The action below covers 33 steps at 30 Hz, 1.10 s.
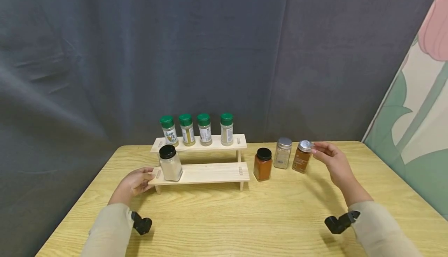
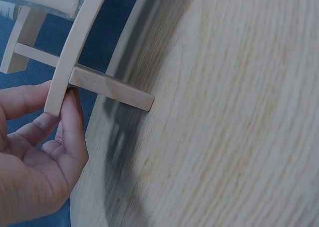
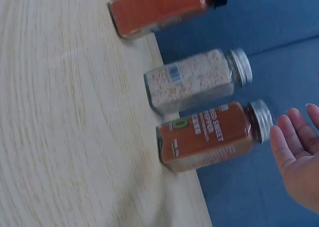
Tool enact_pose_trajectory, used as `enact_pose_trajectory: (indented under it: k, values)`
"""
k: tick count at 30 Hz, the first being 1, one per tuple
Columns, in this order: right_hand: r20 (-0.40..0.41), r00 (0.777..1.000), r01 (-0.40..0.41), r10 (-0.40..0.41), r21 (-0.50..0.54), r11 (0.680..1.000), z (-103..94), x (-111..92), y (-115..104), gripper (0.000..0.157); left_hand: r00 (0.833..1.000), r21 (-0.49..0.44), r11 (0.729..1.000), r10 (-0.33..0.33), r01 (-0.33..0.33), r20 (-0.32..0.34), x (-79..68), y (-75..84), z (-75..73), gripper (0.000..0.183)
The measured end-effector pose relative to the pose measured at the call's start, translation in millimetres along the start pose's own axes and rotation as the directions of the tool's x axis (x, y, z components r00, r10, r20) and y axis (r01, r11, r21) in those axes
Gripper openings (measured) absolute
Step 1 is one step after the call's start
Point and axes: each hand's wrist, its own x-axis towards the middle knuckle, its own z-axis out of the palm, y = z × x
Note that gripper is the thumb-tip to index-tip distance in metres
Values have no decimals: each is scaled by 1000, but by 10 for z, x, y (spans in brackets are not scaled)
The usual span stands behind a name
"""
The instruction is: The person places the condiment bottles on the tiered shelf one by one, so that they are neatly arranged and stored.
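At the left end of a two-tier wooden spice rack, my left hand pinches the lower shelf's edge between thumb and fingers. A square jar of white contents with a black lid stands on that shelf, close to the hand. On the right, my right hand is beside a red sweet pepper jar, fingertips right at its silver lid. The fingers are loosely extended in the right wrist view, not wrapped around the jar.
Several green-capped shakers line the rack's upper shelf. Between rack and right hand stand a black-lidded jar of orange-red powder and a silver-lidded jar of pale granules. A dark curtain hangs behind the wooden table.
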Motion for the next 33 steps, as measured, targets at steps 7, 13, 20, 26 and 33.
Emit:
enact_pose_trajectory:
  k: [7, 13, 20, 26, 33]
  values:
    - [-61, 996, -59, 59, -2, 998, -50, 78, 45, 19, 1000, 20, 1000, 2, -3, 5, -44, 49, -22, 52]
    - [-98, 989, -123, 115, -77, 989, -104, 108, 115, 25, 1000, 22, 1000, -6, 6, 4, -45, 39, -18, 51]
    - [-101, 978, -202, 184, -228, 953, -139, 176, 239, 56, 1000, 15, 1000, -9, 9, -10, -29, 16, -6, 51]
    - [-70, 968, -252, 242, -257, 933, -101, 230, 316, 69, 1000, 3, 1000, -3, 3, -13, -13, 4, 1, 50]
    - [-77, 964, -264, 253, -244, 933, -48, 257, 354, 67, 1000, -2, 1000, -1, 1, -10, -3, -6, 2, 50]
